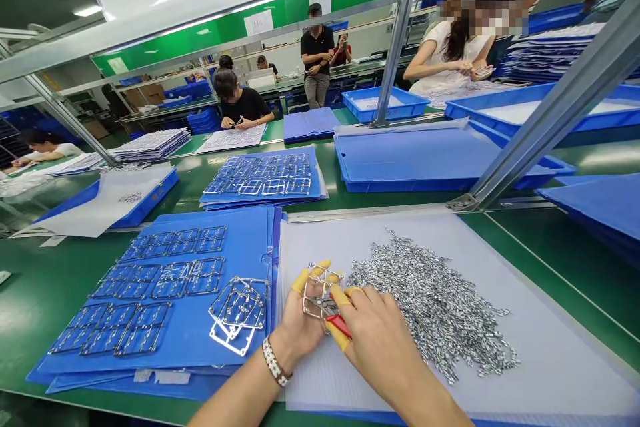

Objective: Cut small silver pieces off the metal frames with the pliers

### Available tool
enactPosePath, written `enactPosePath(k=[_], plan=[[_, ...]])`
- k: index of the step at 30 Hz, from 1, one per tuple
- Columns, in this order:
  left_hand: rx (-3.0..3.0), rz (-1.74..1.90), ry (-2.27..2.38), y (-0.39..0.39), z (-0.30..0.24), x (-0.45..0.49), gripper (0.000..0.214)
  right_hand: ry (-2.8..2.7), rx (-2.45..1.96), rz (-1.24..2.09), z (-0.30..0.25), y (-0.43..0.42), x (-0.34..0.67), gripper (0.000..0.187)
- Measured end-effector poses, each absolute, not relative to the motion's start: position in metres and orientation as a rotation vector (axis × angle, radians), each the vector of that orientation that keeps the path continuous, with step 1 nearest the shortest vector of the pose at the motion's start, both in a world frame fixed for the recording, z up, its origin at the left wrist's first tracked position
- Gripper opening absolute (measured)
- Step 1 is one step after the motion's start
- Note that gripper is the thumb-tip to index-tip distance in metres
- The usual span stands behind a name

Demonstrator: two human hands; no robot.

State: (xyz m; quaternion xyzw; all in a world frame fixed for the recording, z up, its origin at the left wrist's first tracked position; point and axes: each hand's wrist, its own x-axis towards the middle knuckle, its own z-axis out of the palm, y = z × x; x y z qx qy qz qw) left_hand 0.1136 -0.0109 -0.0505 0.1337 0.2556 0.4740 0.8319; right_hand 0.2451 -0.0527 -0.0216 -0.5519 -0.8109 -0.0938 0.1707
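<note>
Metal frame, cutters, metal offcuts, blue folder

Yellow finger cots, red cutter grips, blue folder w/ silver frames in grid, green bench

Factory workshop: green benches, blue trays

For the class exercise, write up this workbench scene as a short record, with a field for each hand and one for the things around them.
Left hand: holds a stamped metal frame; yellow finger cots on its fingers; bracelet at the wrist.
Right hand: holds red-handled cutters at the frame.
Beside the hands: pile of small silver metal pieces on a white corrugated plastic sheet.
Rest: more metal frames on a blue plastic folder; a co-worker at the bench beyond.
</note>
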Motion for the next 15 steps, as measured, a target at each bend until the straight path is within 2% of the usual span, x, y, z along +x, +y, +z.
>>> enactPosePath(k=[5, 15], plan=[[0.304, 1.022, 0.556, -0.011, -0.048, 0.113, 0.043, -2.343, -1.597, -0.260, -0.018, -0.052, 0.242, 0.033], [0.392, 0.991, 0.641, -0.013, -0.044, 0.111, 0.036, -2.452, -1.647, -0.328, -0.008, -0.053, 0.237, 0.019]])
